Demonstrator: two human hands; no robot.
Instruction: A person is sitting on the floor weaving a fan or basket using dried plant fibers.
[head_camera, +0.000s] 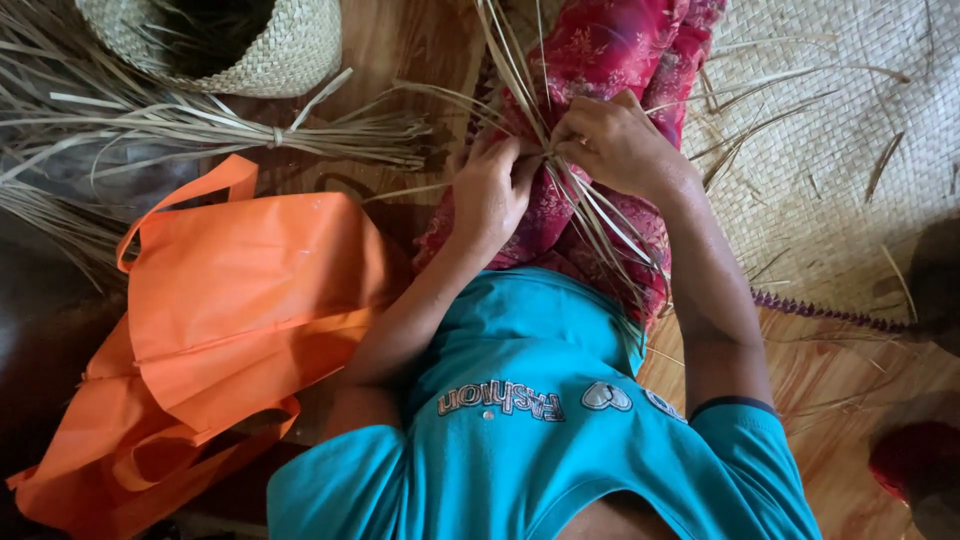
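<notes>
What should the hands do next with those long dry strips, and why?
Probably fold one loose strip over the spot where the strips cross. The left hand and right hand both pinch the dry strips at one crossing point on the lap, while the ends fan out loose above and below.

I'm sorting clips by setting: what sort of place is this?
Probably a home floor used for hand-weaving: a woven mat on wood-patterned flooring, a tied bundle of dried leaf strips beside a woven basket, and both hands, left hand and right hand, working strips on the lap.
</notes>
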